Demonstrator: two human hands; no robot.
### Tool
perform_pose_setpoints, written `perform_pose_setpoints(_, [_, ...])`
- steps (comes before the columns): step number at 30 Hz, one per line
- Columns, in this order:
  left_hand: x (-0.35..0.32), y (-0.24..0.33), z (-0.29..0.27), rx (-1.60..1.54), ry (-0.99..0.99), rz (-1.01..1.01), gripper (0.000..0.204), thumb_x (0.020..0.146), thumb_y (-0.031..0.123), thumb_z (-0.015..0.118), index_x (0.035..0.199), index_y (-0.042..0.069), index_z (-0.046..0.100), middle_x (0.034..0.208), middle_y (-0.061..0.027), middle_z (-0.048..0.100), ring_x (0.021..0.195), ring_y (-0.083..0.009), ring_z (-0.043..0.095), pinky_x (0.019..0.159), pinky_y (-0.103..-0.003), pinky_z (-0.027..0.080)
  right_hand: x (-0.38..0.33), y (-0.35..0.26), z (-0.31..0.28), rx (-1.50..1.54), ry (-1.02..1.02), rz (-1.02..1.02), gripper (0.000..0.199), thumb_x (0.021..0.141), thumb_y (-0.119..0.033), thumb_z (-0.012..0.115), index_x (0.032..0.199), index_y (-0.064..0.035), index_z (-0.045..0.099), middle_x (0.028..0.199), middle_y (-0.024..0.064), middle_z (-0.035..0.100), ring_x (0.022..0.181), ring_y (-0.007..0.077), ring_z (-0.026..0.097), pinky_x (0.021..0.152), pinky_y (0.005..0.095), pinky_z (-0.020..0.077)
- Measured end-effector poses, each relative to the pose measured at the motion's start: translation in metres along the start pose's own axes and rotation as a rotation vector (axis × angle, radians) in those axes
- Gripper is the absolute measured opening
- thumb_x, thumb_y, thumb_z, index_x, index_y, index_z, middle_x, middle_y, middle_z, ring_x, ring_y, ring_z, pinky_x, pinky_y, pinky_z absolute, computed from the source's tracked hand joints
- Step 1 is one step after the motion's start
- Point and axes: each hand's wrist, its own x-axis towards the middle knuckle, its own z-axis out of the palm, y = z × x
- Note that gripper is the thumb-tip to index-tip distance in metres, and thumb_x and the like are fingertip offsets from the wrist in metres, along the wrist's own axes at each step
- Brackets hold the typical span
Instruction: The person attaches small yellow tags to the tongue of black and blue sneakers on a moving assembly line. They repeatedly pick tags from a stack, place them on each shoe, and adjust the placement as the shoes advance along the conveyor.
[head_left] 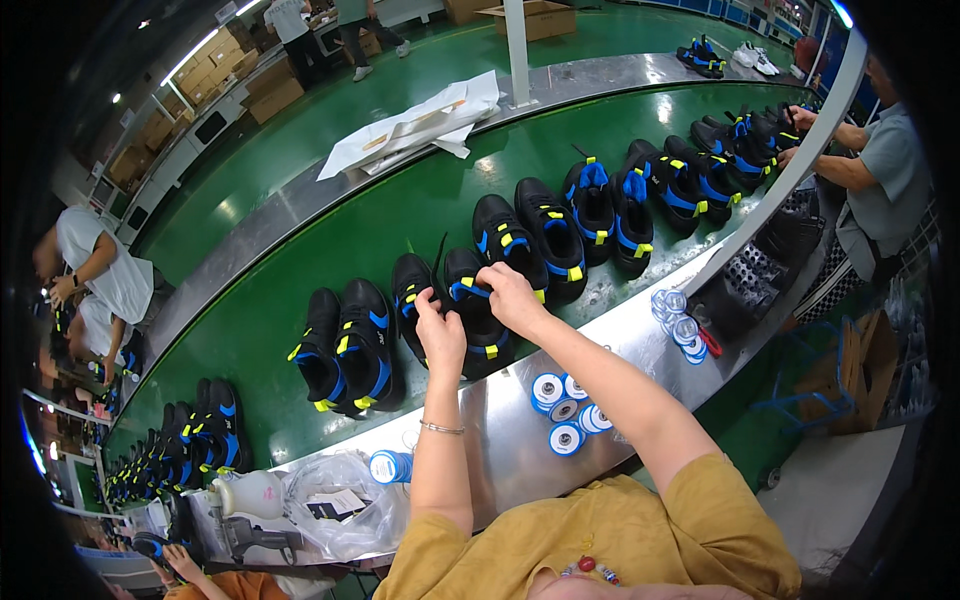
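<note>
Working position: the person stands at the metal ledge [505, 405], with both forearms reaching across it to the green belt [255, 350]. Work location: a pair of black shoes with blue and yellow trim sits on the belt, toes pointing away, between two other pairs.

Left hand [441, 340]: at the inner side of the left shoe [411, 272], fingers curled and drawn together; from where I stand I cannot tell what they pinch. Right hand [514, 300]: over the right shoe [464, 263], index finger and thumb brought close at the lacing area; whether material is gripped between them cannot be told. A thin black lace or strap [440, 254] rises between the two shoes.

Recommended handling, in my judgement: keep one hand bracing the shoe, since a loose upper would probably shift on a smooth belt. Work with the fingertips, pull evenly, and keep the thin end clear of the neighbouring shoe. Keep the forearms raised above the blue-edged rolls [566, 438] on the ledge, which a low elbow could knock.
</note>
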Motion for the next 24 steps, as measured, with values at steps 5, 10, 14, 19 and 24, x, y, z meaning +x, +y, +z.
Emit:
perform_pose_setpoints(5, [-0.006,0.014,-0.002,0.055,-0.053,-0.031,0.052,0.078,-0.005,0.056,0.128,0.002,0.046,0.1,-0.023,0.064,0.083,-0.0298,0.066,0.077,-0.037,0.052,0.0,0.006,-0.005,-0.105,-0.197,-0.061,0.019,0.076,0.004,0.055,0.095,0.0005,0.06,0.102,0.0175,0.058,0.098,0.0389,0.058,0.082,0.0455,0.0499])
perform_pose_setpoints(10, [-0.014,-0.003,0.003,0.089,0.015,0.145,0.052,0.081,-0.002,0.059,0.13,0.005,0.044,0.101,-0.0208,0.066,0.086,-0.0315,0.068,0.076,-0.038,0.054,0.016,-0.05,-0.025,-0.314,-0.154,-0.078,0.022,0.074,-0.009,0.062,0.094,-0.0001,0.057,0.103,0.0174,0.056,0.102,0.0348,0.057,0.083,0.0432,0.051])
perform_pose_setpoints(14, [-0.016,0.01,0.004,0.03,-0.033,0.109,0.051,0.082,-0.001,0.058,0.131,0.003,0.042,0.104,-0.0209,0.065,0.093,-0.0362,0.065,0.078,-0.042,0.053,0.018,-0.045,0.006,-0.299,-0.16,-0.071,0.025,0.077,-0.006,0.061,0.1,-0.0055,0.054,0.097,0.0191,0.053,0.079,0.0393,0.063,0.068,0.0482,0.053])
perform_pose_setpoints(19, [-0.016,-0.006,-0.002,0.149,0.107,0.359,0.05,0.08,-0.008,0.054,0.128,0.004,0.047,0.119,-0.0214,0.055,0.093,-0.036,0.064,0.081,-0.04,0.053,0.005,-0.023,0.008,-0.283,-0.193,-0.201,0.02,0.077,-0.003,0.061,0.096,-0.0079,0.059,0.096,0.0165,0.055,0.078,0.0378,0.065,0.065,0.0447,0.0537])
perform_pose_setpoints(24, [-0.022,-0.002,-0.007,0.263,0.047,0.305,0.038,0.08,-0.008,0.053,0.115,0.005,0.062,0.126,-0.0235,0.05,0.093,-0.0383,0.063,0.08,-0.041,0.053,0.003,-0.02,0.004,-0.23,-0.18,-0.256,0.022,0.075,0.001,0.06,0.095,-0.0073,0.059,0.096,0.0153,0.055,0.077,0.0366,0.064,0.064,0.0445,0.0538])
